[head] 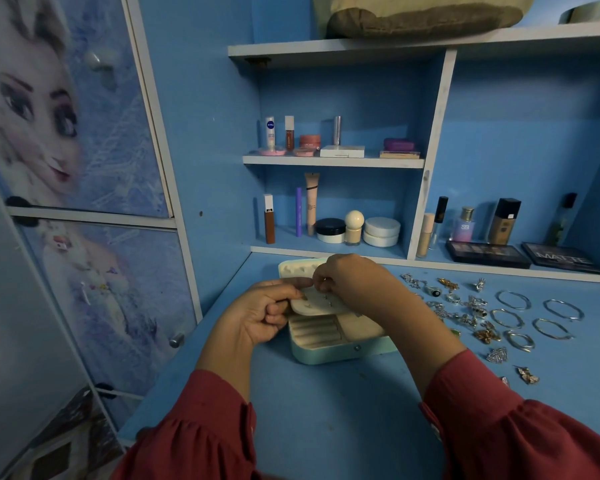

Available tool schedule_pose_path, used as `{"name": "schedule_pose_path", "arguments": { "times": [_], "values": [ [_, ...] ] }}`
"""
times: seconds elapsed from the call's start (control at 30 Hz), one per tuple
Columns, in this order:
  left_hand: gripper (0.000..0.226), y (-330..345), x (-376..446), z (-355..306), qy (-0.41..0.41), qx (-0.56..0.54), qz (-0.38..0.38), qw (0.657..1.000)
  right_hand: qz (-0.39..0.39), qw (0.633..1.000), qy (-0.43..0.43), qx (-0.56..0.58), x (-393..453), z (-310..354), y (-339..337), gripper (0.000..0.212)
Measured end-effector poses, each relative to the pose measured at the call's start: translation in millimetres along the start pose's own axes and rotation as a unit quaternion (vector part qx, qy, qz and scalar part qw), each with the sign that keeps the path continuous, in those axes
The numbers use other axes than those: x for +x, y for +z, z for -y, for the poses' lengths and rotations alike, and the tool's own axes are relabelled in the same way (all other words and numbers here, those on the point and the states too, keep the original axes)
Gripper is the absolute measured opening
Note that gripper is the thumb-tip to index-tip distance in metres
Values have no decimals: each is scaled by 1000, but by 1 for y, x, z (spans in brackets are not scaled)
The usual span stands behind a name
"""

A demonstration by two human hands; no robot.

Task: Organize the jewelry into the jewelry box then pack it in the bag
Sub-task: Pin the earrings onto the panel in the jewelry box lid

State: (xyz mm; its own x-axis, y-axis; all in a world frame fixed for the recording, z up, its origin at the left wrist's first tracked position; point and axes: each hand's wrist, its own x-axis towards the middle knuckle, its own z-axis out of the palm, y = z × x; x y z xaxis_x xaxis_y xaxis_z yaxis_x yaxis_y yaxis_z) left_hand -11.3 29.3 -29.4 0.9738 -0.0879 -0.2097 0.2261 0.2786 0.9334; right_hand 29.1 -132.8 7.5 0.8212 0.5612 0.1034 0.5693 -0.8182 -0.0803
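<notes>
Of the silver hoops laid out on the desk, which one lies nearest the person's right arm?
The small hoop at the bottom of the group, just right of the gold flower piece. The other four hoops lie farther back or farther right.

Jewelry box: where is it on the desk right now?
In the head view, the open jewelry box sits mid-desk under both hands, left of the loose jewelry, below the cosmetics shelf.
</notes>
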Motion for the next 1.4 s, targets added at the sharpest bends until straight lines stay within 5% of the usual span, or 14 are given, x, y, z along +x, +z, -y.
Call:
{"name": "schedule_pose_path", "arguments": {
  "times": [0.2, 0.4, 0.67, 1.4],
  "values": [
    [24, 0, 0, 0, -1, -8, -6, 1000, 6, 1000, -5, 2, 1, 3, -3, 24],
    [23, 1, -2, 0, 1, -10, -1, 1000, -71, 969, 28, 236, -10, -3, 2, 18],
    [24, 0, 0, 1, 2, -14, -9, 1000, -74, 932, 55, 350, -10, -7, 3, 16],
    [25, -1, 2, 2, 4, -10, -12, 1000, -62, 937, 69, 337, -10, -12, 3, 10]
  ]
}}
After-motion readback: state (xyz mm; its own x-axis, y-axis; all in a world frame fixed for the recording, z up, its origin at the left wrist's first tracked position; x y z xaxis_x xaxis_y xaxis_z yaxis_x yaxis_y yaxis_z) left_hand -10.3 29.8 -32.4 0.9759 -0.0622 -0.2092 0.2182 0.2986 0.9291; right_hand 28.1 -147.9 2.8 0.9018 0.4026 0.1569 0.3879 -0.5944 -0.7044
